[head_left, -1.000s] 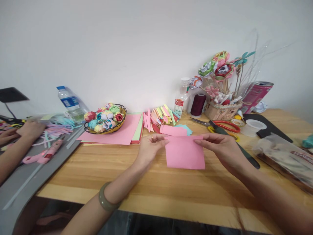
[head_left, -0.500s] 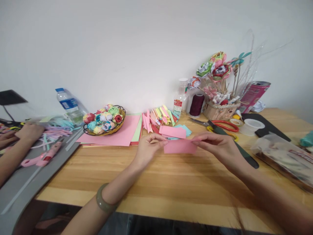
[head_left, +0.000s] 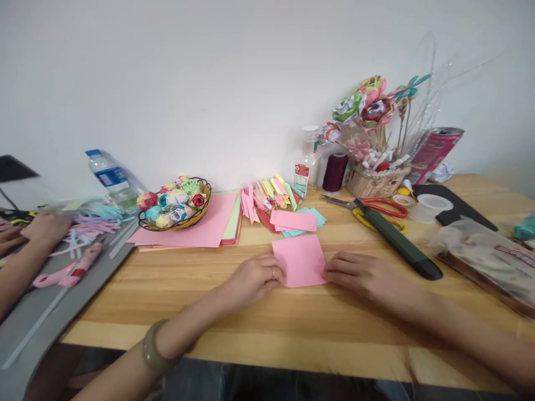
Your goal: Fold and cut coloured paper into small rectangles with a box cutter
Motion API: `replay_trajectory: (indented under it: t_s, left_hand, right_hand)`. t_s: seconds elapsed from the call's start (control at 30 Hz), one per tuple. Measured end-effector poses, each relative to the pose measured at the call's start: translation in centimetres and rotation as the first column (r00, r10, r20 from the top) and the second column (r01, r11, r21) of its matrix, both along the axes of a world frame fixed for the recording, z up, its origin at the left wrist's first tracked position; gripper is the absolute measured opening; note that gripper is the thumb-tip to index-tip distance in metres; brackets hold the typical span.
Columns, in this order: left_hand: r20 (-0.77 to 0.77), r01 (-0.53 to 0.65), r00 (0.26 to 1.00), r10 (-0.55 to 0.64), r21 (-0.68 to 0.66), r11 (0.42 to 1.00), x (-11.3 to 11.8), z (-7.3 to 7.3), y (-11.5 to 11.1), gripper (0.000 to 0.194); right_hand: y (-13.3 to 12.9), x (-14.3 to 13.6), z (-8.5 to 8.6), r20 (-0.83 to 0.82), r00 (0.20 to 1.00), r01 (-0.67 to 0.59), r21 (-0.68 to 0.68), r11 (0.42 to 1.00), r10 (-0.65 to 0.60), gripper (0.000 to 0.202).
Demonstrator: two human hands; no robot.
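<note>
A pink square of paper [head_left: 299,260] lies nearly flat on the wooden table, one side toward me. My left hand [head_left: 257,277], with a ring on one finger, pinches its left edge near the lower corner. At the lower right corner, my right hand [head_left: 355,274] has its fingers pressed together on the paper. Just behind the square are a pink strip [head_left: 295,220] and blue paper pieces [head_left: 311,217]. Folded colored strips [head_left: 273,195] are heaped farther back.
A basket of paper flowers [head_left: 179,214] rests on colored sheets. Scissors [head_left: 384,207], a dark green cutter [head_left: 401,245] and a plastic-wrapped package [head_left: 489,264] lie right. At far left, another person's hand [head_left: 48,225] is near a pink glue gun [head_left: 79,267].
Both my hands have come down toward me with the pink paper. It showed as a narrow band before and now shows as a full square. The view has shifted slightly.
</note>
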State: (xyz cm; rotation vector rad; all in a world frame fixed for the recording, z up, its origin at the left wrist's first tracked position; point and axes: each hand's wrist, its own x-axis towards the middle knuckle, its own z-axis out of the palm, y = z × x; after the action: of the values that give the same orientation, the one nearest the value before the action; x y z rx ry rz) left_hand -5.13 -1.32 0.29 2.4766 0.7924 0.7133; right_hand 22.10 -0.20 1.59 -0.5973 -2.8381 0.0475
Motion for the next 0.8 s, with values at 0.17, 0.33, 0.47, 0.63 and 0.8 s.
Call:
replay_trajectory:
  t_s: [0.17, 0.33, 0.47, 0.63, 0.8]
  left_hand:
    - [-0.094, 0.010, 0.995, -0.017, -0.081, 0.997, -0.3, 1.2, 0.3, 0.018]
    - [-0.321, -0.064, 0.942, 0.103, 0.131, 0.989, 1.1, 0.9, 0.7, 0.022]
    - [-0.455, -0.069, 0.871, 0.187, 0.263, 0.962, 2.5, 0.6, 0.7, 0.023]
    - [-0.489, -0.052, 0.851, 0.190, 0.281, 0.958, 2.9, 0.3, 0.9, 0.022]
    - [-0.458, -0.030, 0.880, 0.124, 0.208, 0.978, 2.7, -0.2, 1.2, 0.036]
  right_hand:
    - [-0.6, 0.0, 0.1, -0.030, 0.998, 0.062, -0.024, 0.998, -0.063, 0.027]
    - [-0.7, -1.1, -0.1, -0.048, 0.987, 0.152, -0.015, 0.988, -0.153, 0.026]
    - [-0.5, -1.8, -0.6, -0.051, 0.982, 0.181, -0.007, 0.984, -0.181, 0.023]
    - [-0.6, -1.4, -1.0, -0.067, 0.985, 0.161, -0.021, 0.987, -0.162, 0.023]
    - [-0.6, -1.7, -0.9, -0.090, 0.980, 0.178, -0.016, 0.984, -0.179, 0.022]
